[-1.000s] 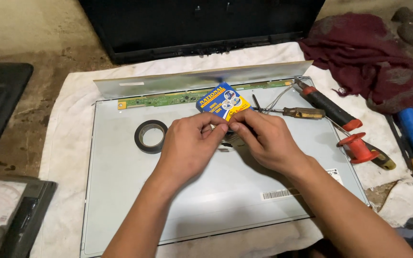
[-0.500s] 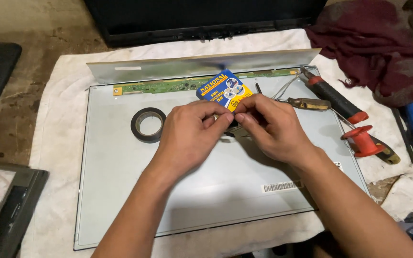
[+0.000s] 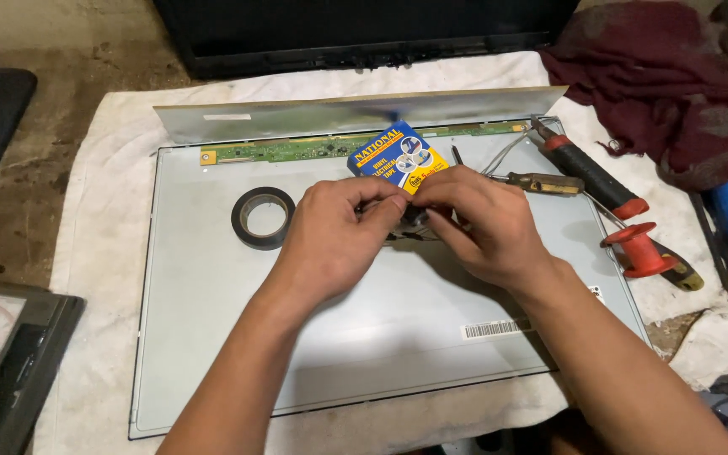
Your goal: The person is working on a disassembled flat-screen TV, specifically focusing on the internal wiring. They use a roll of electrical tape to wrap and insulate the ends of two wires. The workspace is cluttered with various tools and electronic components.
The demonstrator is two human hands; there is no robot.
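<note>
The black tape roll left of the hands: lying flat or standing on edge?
Lying flat. The black tape roll shows its round opening facing up, resting on the grey panel, apart from the left hand.

Electronics repair workshop: opened grey flat display panel (image 3: 339,337) on a white towel (image 3: 94,253), red-handled screwdrivers (image 3: 591,177), black insulating tape roll (image 3: 263,216), bare concrete floor (image 3: 61,42).

whatever the left hand (image 3: 334,240) and right hand (image 3: 473,223) pinch stays hidden between their fingertips — too small to tell; the blue box (image 3: 398,157) is half covered — its lower part unseen.
</note>
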